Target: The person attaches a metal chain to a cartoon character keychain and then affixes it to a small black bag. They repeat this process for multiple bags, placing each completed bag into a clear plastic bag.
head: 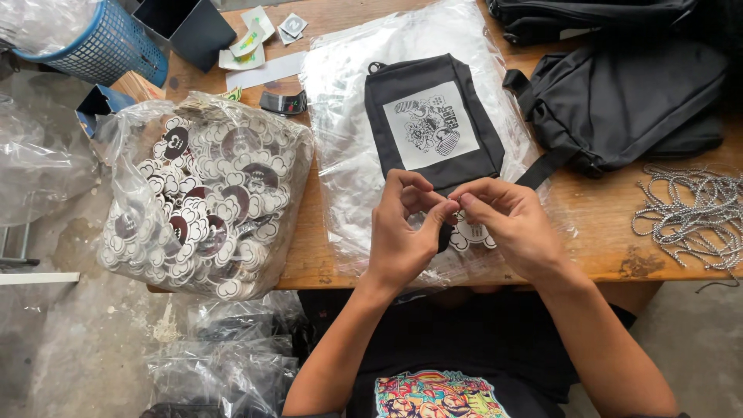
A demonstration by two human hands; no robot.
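Small charm (472,234) pinched between both hands (457,224) at frame centre; black pouch (433,124) just above, long axis up-down on desk (604,224).

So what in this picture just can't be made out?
Head view only:
- The cloud-shaped tag: mostly covered by the left hand and right hand, so the grip is unclear.
- Lower edge of the small black pouch: behind the fingers.
- Black bag: cut off by the top edge.
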